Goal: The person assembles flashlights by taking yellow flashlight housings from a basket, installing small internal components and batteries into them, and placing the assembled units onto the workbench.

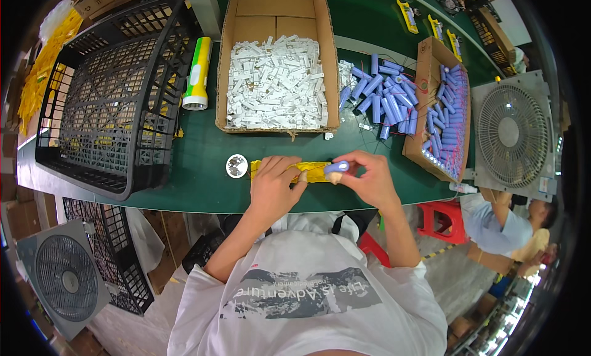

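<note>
A long yellow plastic flashlight casing (317,173) lies on the green tabletop in front of me. My left hand (274,186) grips its left part, fingers curled over it. Between thumb and fingers, my right hand (371,180) pinches a blue cylindrical battery cell (336,167) just over the casing's right end. Whether cell and casing touch, I cannot tell. Left of the casing is a round silvery reflector (236,165). A yellow, green and white flashlight (198,74) rests farther back on the left.
A cardboard box (333,66) of small white plastic parts stands at the back. Right of it lie a heap of wired blue cells (394,97) and a box (421,79) of more cells. A black crate (123,97) sits left, a fan (510,131) right. Another person (502,223) sits at right.
</note>
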`<control>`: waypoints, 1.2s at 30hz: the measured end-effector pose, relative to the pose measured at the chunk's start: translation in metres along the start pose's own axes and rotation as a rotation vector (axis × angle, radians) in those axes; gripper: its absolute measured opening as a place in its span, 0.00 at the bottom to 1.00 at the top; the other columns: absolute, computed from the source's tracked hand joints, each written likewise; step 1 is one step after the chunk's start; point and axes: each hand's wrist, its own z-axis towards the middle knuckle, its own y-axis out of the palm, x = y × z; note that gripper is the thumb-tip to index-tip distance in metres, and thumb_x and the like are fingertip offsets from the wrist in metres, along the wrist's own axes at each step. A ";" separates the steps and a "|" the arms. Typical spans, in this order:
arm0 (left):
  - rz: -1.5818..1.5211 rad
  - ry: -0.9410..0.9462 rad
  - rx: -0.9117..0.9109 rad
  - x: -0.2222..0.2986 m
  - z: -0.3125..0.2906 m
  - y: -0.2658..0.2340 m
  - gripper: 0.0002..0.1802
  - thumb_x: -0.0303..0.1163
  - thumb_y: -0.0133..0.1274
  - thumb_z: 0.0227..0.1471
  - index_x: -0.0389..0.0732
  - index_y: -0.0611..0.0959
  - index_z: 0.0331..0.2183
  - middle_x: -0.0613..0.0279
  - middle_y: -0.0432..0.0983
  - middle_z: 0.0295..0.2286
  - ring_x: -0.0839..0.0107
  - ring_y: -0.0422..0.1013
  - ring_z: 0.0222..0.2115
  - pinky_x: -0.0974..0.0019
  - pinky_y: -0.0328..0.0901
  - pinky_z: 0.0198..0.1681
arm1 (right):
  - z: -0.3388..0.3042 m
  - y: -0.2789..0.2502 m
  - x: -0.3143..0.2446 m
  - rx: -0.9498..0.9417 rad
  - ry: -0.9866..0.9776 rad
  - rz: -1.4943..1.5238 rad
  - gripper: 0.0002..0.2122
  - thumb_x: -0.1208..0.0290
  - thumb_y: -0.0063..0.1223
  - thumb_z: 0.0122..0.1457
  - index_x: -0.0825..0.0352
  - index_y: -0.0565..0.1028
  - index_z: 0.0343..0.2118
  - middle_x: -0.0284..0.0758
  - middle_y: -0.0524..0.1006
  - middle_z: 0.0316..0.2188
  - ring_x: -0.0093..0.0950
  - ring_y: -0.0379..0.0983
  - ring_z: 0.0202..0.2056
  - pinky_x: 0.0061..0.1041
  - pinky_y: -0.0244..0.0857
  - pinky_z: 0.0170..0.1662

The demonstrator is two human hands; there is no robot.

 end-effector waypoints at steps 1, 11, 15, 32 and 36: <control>0.001 -0.005 0.004 0.000 0.001 0.000 0.05 0.24 0.66 0.46 0.35 0.85 0.24 0.59 0.85 0.39 0.58 0.78 0.39 0.57 0.70 0.47 | 0.004 0.003 -0.005 -0.047 -0.091 -0.048 0.12 0.73 0.74 0.53 0.67 0.85 0.40 0.32 0.82 0.33 0.21 0.76 0.28 0.23 0.71 0.32; -0.095 -0.034 -0.049 -0.002 0.001 -0.008 0.05 0.23 0.66 0.47 0.33 0.85 0.28 0.55 0.85 0.41 0.55 0.78 0.42 0.55 0.70 0.50 | 0.017 0.028 -0.009 -0.080 -0.507 -0.398 0.16 0.73 0.71 0.52 0.62 0.83 0.45 0.32 0.81 0.36 0.33 0.79 0.35 0.33 0.75 0.38; -0.116 -0.041 -0.027 -0.008 -0.003 -0.019 0.05 0.22 0.65 0.48 0.33 0.86 0.30 0.55 0.84 0.42 0.54 0.78 0.46 0.53 0.70 0.53 | 0.020 0.036 -0.002 -0.054 -0.642 -0.438 0.16 0.72 0.70 0.52 0.61 0.82 0.45 0.31 0.81 0.36 0.33 0.79 0.36 0.33 0.76 0.39; -0.075 0.160 0.054 -0.035 -0.020 -0.032 0.09 0.22 0.67 0.47 0.37 0.87 0.34 0.58 0.84 0.43 0.60 0.80 0.44 0.53 0.71 0.55 | 0.035 0.044 0.004 -0.199 -0.790 -0.571 0.14 0.73 0.68 0.53 0.62 0.81 0.44 0.30 0.80 0.38 0.30 0.77 0.40 0.30 0.76 0.41; -0.063 0.165 0.058 -0.038 -0.020 -0.033 0.10 0.22 0.67 0.46 0.38 0.87 0.34 0.59 0.84 0.43 0.60 0.80 0.43 0.53 0.72 0.54 | 0.015 0.055 0.003 -0.119 -0.765 -0.673 0.16 0.72 0.65 0.55 0.62 0.81 0.48 0.29 0.80 0.41 0.29 0.77 0.42 0.30 0.77 0.43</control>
